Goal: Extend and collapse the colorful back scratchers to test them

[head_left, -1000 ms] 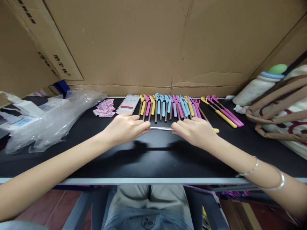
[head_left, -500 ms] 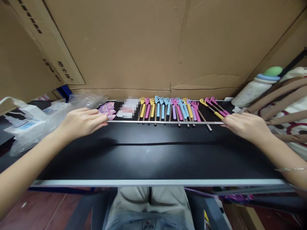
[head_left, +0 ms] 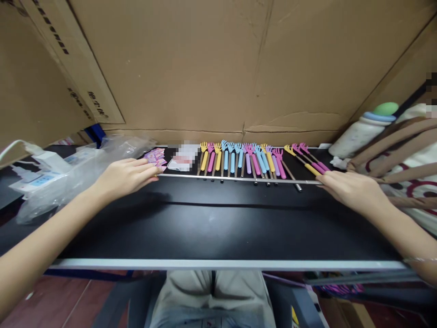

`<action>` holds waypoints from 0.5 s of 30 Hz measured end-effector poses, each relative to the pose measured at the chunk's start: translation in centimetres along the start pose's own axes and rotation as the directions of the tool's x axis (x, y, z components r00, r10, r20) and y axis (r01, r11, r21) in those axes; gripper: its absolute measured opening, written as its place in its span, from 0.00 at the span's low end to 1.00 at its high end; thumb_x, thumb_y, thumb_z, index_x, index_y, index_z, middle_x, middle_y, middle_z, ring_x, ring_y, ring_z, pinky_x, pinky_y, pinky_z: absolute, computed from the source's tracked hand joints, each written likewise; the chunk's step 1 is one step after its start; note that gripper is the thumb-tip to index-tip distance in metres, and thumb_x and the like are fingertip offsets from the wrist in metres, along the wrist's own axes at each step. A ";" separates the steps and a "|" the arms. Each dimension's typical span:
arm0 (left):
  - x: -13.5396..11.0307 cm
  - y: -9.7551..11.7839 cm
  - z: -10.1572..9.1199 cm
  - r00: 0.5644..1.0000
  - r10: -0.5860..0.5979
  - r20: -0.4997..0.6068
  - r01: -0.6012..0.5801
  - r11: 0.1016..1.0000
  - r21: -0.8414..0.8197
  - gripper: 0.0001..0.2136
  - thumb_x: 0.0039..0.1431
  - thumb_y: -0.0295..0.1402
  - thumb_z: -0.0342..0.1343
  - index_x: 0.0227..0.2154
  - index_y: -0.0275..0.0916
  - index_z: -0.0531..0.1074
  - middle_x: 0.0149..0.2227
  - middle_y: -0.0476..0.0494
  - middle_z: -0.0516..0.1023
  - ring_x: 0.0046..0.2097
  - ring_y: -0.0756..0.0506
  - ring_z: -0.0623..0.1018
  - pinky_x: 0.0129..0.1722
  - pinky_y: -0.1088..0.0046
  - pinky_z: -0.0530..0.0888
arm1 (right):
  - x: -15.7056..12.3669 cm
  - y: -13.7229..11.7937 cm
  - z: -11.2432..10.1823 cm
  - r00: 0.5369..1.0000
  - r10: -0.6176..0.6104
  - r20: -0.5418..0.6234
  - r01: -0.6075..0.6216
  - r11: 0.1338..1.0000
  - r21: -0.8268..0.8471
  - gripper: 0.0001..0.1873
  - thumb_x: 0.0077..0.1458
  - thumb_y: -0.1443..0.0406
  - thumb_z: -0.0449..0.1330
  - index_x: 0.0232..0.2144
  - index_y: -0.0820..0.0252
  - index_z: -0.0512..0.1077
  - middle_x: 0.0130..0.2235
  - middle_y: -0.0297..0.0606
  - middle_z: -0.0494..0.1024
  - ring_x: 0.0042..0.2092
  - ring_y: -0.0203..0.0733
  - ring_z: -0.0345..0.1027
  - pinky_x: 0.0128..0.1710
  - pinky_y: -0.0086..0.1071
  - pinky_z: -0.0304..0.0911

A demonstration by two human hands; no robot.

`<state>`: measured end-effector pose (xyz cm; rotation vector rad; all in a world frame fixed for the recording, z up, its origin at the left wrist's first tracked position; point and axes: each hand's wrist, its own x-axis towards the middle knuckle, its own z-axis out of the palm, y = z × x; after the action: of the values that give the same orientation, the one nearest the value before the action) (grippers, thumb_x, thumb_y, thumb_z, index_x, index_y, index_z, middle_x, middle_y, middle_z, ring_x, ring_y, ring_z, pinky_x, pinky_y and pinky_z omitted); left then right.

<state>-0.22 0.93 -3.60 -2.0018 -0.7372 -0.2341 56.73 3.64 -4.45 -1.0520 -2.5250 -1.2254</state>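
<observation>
A thin metal rod of a telescopic back scratcher [head_left: 235, 179], drawn out long, stretches between my two hands above the black table. My left hand [head_left: 128, 178] is closed round its left end. My right hand [head_left: 353, 187] grips the other end; both ends, claw and handle are hidden in the hands. Behind the rod lies a row of back scratchers [head_left: 248, 163] with yellow, pink, blue and purple claws and handles. Several more back scratchers [head_left: 307, 159], yellow and pink, lie slanted near my right hand. Small purple printed cards [head_left: 156, 157] lie just beyond my left fingers.
A clear plastic bag [head_left: 119, 148] and a white power strip [head_left: 44, 175] with plugs are at left. A blurred white card [head_left: 184, 156] lies behind the rod. At right are a white bottle [head_left: 358, 136] and a brown-and-white bag [head_left: 409, 159]. Cardboard [head_left: 205, 64] walls the back.
The view has shifted slightly. The rod now slopes a little lower toward the right. Both hands keep their grip on it, and the row of back scratchers lies as before.
</observation>
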 end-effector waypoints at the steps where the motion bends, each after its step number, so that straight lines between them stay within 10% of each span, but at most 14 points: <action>1: -0.1 0.0 0.0 1.000 0.003 -0.001 -0.003 1.000 -0.012 0.13 0.68 0.37 0.45 0.35 0.42 0.74 0.28 0.52 0.76 0.31 0.51 0.72 0.32 0.78 0.64 | -0.2 0.1 0.2 1.000 0.018 0.022 -0.018 1.000 0.011 0.19 0.65 0.61 0.46 0.30 0.59 0.73 0.32 0.40 0.79 0.30 0.35 0.68 0.28 0.28 0.52; 8: -1.3 -0.5 -0.1 0.996 -0.052 0.073 0.054 0.998 -0.022 0.12 0.68 0.36 0.44 0.37 0.42 0.73 0.30 0.52 0.77 0.33 0.50 0.73 0.34 0.77 0.66 | -1.9 1.8 0.5 0.940 0.263 0.216 -0.289 0.952 0.103 0.34 0.63 0.47 0.35 0.30 0.60 0.73 0.27 0.47 0.76 0.27 0.37 0.64 0.26 0.32 0.50; 15: -0.8 -0.5 -0.3 0.996 -0.066 0.060 0.062 0.996 0.061 0.10 0.67 0.36 0.48 0.34 0.41 0.72 0.30 0.52 0.77 0.32 0.49 0.72 0.31 0.75 0.64 | -1.9 2.1 0.4 0.901 0.324 0.290 -0.364 0.926 0.097 0.16 0.62 0.57 0.50 0.32 0.60 0.71 0.30 0.46 0.75 0.29 0.39 0.63 0.31 0.33 0.52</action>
<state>-1.12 0.50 -3.41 -1.9386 -0.8398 -0.1861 59.57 3.85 -4.18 -1.6368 -2.4141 -0.8312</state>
